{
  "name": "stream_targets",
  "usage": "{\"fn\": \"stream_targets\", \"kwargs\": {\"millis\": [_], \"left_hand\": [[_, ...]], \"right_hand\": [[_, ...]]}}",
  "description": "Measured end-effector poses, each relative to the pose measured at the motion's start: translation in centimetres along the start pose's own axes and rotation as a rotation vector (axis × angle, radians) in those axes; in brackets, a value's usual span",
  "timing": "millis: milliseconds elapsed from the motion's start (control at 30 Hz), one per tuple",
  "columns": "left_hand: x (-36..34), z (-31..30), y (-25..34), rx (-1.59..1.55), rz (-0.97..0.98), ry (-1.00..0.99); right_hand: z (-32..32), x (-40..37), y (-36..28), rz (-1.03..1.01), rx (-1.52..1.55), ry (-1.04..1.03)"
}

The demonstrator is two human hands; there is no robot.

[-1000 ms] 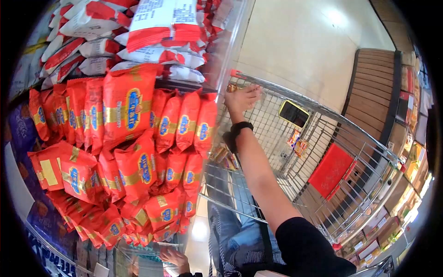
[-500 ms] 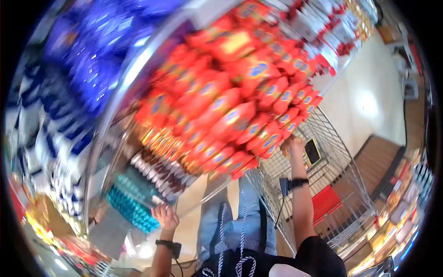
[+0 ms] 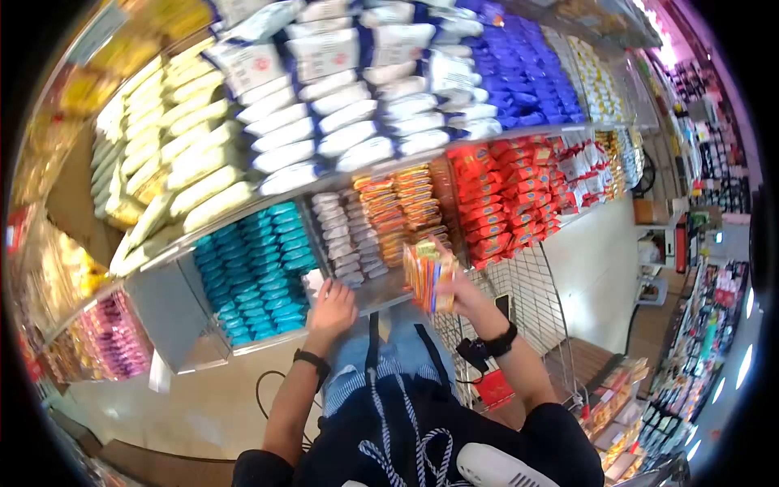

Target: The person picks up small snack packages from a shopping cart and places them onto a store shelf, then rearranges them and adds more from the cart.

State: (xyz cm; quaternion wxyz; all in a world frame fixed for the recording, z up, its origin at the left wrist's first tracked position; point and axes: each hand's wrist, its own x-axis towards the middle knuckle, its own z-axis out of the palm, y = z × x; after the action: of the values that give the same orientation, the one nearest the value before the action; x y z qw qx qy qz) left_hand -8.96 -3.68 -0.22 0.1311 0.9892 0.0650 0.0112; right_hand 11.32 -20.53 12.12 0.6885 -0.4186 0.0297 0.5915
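My right hand [image 3: 461,294] is closed around a bundle of slim, bright orange and yellow packets [image 3: 430,276], held upright just before the shelf. Behind it are rows of similar orange packets [image 3: 402,203]. My left hand [image 3: 334,308] is at the shelf's front edge, its fingers loosely extended and a little apart. Its fingertips are right at a small white card [image 3: 312,282], by the corner between the teal packets [image 3: 264,272] and the brown-and-white packets [image 3: 345,235].
A wire shopping cart [image 3: 531,276] stands at my right with a phone [image 3: 502,307] on it. Red bags [image 3: 499,195] fill the shelf's right part. White-and-blue bags [image 3: 276,122] and purple bags [image 3: 527,73] line the upper tier. Beyond the cart lies pale floor [image 3: 604,260].
My view has swung left along the shelf. My right hand has come from the cart to the shelf front and now holds packets. My left hand stays by the white card.
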Motion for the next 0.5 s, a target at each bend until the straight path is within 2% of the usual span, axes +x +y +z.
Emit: {"fn": "stream_targets", "kwargs": {"millis": [100,133,233,367,400,500], "left_hand": [[-0.1,0.5,-0.5,-0.029,0.024,0.085],[-0.1,0.4,-0.5,-0.032,0.023,0.087],[-0.2,0.4,-0.6,-0.045,0.018,0.096],[-0.2,0.5,-0.6,-0.081,0.01,0.102],[-0.1,0.6,-0.6,-0.095,0.009,0.105],[-0.1,0.4,-0.7,-0.101,0.02,0.144]], "right_hand": [[-1.1,3.1,0.6,0.097,0.365,0.013],[-1.6,4.0,1.0,0.124,0.398,-0.1],[0.8,5.0,1.2,0.066,0.347,0.065],[4.2,5.7,0.4,0.086,0.217,0.016],[4.1,5.9,0.6,0.098,0.163,0.098],[4.9,6.1,0.7,0.097,0.077,0.131]]}}
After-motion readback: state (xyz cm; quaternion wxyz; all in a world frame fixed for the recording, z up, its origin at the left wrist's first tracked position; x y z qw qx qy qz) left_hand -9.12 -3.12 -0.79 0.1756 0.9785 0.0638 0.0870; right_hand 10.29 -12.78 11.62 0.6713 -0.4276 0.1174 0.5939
